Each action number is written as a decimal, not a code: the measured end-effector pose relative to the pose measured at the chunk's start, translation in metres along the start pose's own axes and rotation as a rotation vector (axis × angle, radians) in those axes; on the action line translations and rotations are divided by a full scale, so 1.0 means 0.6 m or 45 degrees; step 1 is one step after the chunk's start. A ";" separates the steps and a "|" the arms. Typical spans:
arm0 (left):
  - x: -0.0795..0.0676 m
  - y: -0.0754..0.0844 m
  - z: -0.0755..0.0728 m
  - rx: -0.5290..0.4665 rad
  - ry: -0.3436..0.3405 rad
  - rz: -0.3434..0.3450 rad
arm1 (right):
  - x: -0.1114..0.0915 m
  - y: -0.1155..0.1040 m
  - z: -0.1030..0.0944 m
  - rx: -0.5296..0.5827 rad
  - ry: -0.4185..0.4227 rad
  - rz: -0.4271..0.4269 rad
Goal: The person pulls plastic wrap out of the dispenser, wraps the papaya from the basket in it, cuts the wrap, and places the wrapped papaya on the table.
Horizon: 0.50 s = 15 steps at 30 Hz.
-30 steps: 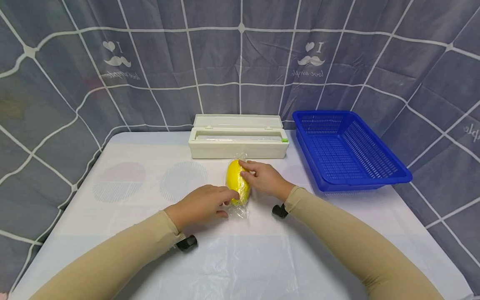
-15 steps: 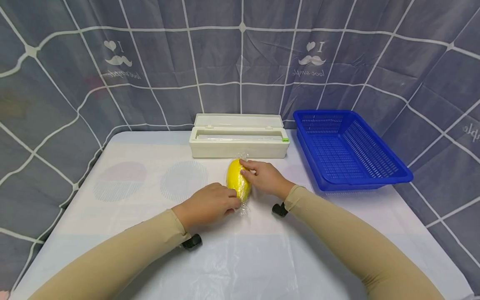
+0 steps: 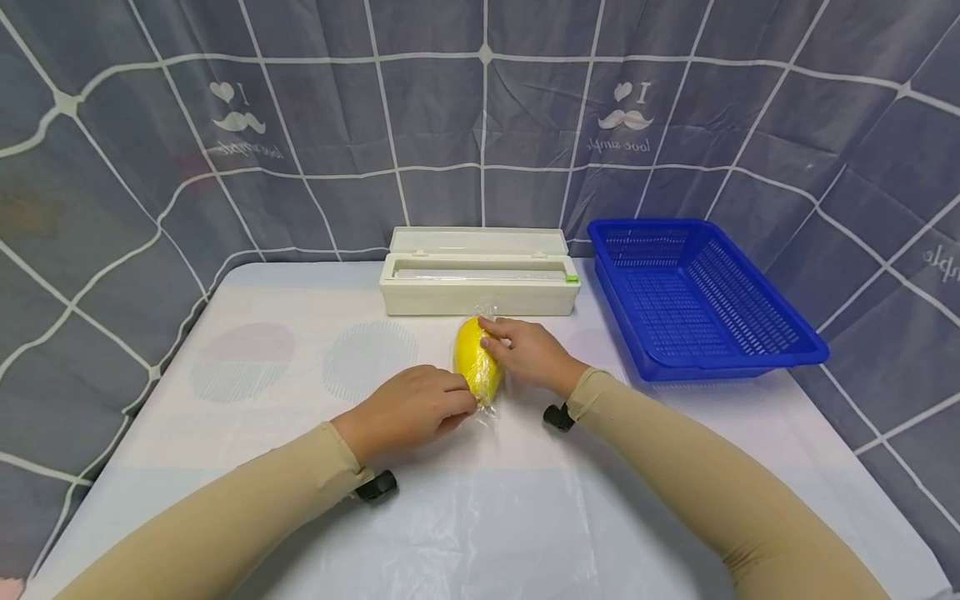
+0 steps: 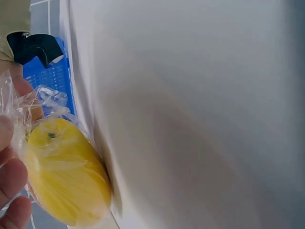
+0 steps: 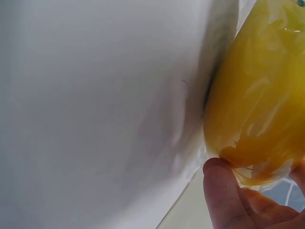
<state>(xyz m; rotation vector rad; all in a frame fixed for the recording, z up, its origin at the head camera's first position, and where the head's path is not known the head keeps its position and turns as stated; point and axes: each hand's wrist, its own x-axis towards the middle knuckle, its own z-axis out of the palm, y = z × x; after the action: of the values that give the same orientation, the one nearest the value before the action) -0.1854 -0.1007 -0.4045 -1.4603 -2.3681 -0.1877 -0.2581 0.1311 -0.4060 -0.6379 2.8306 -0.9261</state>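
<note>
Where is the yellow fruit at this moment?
In the head view, just below centre, the yellow fruit lies on the table between the left hand and right hand, in front of the white box.

Box [image 3: 480,300], as I see it: off-white, bright green tab [image 3: 572,279] at its right end. Fruit [image 3: 474,357] in front of box: solid yellow, dark green spot [image 4: 51,135] at one tip; film [image 4: 50,98] over it clear, glossy. Basket [image 3: 735,365] right of box: plain deep blue. Curtain [image 3: 438,108] behind box: grey, white grid [image 3: 485,55], white heart and moustache prints [image 3: 626,120]. Cloth [image 3: 480,517] under box: white, pale blue striped circle [image 3: 369,360] front-left of box. Sleeves [image 3: 225,517] in front of box: plain beige.
</note>
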 end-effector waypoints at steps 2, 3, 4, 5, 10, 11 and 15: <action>-0.002 -0.001 -0.002 -0.004 0.016 0.008 | 0.001 -0.001 -0.001 -0.007 -0.002 0.008; -0.002 -0.001 -0.002 -0.013 0.017 0.010 | 0.001 -0.002 -0.002 -0.009 -0.003 0.011; -0.003 -0.002 -0.002 -0.019 0.016 0.011 | 0.002 -0.002 -0.002 -0.007 -0.004 0.014; -0.004 -0.002 -0.001 -0.031 0.011 0.009 | 0.002 -0.003 -0.002 -0.008 -0.006 0.015; -0.006 -0.003 -0.002 -0.158 -0.063 -0.042 | 0.005 -0.003 -0.002 -0.009 -0.021 0.015; -0.006 -0.002 -0.003 -0.192 -0.101 -0.068 | 0.005 -0.003 -0.002 -0.013 -0.024 0.017; -0.003 -0.008 -0.001 -0.194 -0.240 -0.142 | 0.005 -0.004 -0.002 -0.029 -0.036 0.028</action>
<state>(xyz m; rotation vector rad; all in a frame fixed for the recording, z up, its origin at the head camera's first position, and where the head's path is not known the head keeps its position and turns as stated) -0.1889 -0.1048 -0.4043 -1.4723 -2.6413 -0.2748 -0.2600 0.1288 -0.4038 -0.6162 2.8216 -0.8757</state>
